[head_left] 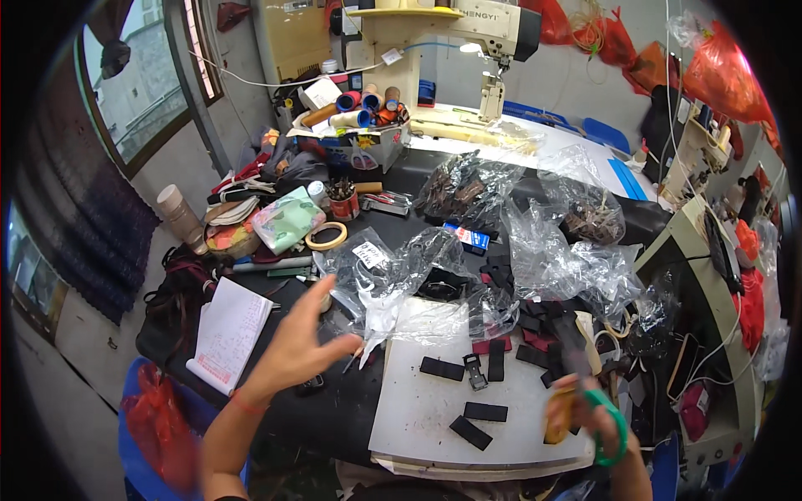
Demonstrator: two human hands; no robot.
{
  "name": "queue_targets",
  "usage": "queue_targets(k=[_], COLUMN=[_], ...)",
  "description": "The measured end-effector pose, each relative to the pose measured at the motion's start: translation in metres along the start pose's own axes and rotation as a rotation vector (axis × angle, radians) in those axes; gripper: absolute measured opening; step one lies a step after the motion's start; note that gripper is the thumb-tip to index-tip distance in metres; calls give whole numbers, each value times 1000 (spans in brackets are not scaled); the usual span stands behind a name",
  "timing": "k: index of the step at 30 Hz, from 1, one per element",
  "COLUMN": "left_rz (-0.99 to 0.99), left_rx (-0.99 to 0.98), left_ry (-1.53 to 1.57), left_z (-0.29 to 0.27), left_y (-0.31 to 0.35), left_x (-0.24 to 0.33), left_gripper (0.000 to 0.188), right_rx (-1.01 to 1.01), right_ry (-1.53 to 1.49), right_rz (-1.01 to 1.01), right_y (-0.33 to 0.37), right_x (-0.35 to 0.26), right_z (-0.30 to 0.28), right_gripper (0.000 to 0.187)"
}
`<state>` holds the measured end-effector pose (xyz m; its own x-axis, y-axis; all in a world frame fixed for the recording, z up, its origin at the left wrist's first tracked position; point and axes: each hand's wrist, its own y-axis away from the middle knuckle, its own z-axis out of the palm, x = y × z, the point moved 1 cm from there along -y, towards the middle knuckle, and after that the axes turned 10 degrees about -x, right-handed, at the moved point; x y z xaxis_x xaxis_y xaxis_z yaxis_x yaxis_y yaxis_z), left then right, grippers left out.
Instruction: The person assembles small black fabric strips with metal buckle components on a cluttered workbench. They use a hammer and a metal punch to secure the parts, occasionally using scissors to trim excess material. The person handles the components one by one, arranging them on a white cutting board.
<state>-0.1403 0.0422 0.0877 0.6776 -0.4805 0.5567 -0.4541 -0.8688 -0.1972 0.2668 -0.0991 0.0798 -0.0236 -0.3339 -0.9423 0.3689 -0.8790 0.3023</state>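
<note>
My left hand (292,351) is raised over the left side of the black table, fingers stretched out and thumb apart, holding nothing. Just beyond it lies a clear plastic bag (355,255) with a white label. In my right hand (595,405), blurred by motion, is a pair of scissors (561,415) with yellow and green handles, blades pointing away from me. Beneath is a white board (409,417). Several short black strap pieces (442,368) are scattered on it, beside a black buckle (475,372). More dark straps (543,321) are heaped at its far right.
Clear bags (560,259) with dark contents crowd the table's far side. At left are an open notebook (232,330), a tape roll (327,235) and a floral pouch (288,219). A sewing machine (493,50) stands at the back. A blue bin (138,417) holds a red bag.
</note>
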Motion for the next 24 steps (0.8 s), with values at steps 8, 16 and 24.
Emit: queue_targets(k=[8,16,24], left_rz=[-214,144,98], left_rx=[-128,-675,-189], left_ry=[386,243,205], left_z=[1,9,-24], left_y=[16,28,18], left_x=[7,19,13], left_gripper=[19,18,20], right_rx=[-640,-410,808], right_ry=[-61,-57,986], right_rz=[458,174,-178], right_y=[-134,-141,-15], right_x=[17,-29,-7], right_z=[111,112,-84], right_gripper=[80,67,50])
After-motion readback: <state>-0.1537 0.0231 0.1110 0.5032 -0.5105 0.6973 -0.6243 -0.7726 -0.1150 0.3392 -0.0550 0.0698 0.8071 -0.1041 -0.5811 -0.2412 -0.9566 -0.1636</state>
